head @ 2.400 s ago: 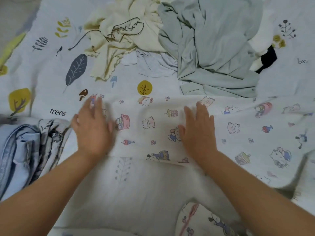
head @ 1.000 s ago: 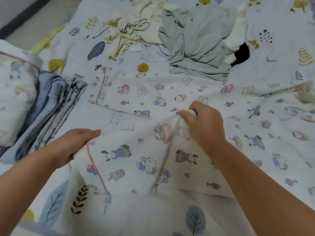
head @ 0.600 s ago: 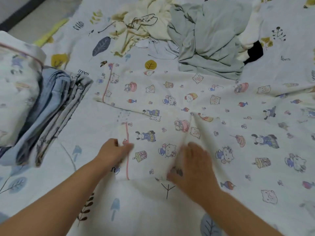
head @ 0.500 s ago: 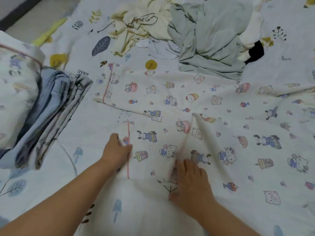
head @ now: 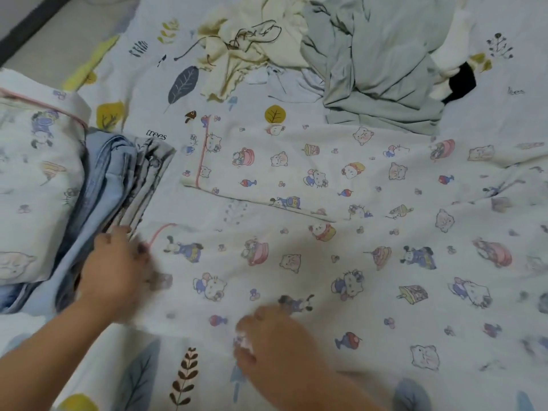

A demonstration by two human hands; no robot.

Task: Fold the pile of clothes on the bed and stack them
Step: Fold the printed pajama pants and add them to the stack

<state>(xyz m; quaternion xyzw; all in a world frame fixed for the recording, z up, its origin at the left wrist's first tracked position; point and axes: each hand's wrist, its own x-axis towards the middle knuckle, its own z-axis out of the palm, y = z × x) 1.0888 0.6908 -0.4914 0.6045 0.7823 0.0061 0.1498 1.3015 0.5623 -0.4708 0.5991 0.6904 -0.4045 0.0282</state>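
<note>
A white cartoon-print pajama garment [head: 326, 262] with pink piping lies spread across the bed, its two legs pointing left. My left hand [head: 115, 268], blurred, holds the near leg's left hem, right beside the stack of folded clothes [head: 118, 185]. My right hand [head: 275, 345] has curled fingers that pinch the garment's near edge. On the far side lies the unfolded pile: a cream garment [head: 255, 34], a sage green garment [head: 379, 60], a pale blue piece [head: 290, 81] and something black [head: 461, 81].
The leaf-print bed sheet [head: 142, 375] covers the bed. A folded cartoon-print piece [head: 35, 179] tops the stack at the left. The bed's edge and the floor [head: 59, 34] show at the top left.
Both hands have shifted left and toward me, drawing the near leg out flat until its hem reaches the folded stack. The crease in its middle is gone.
</note>
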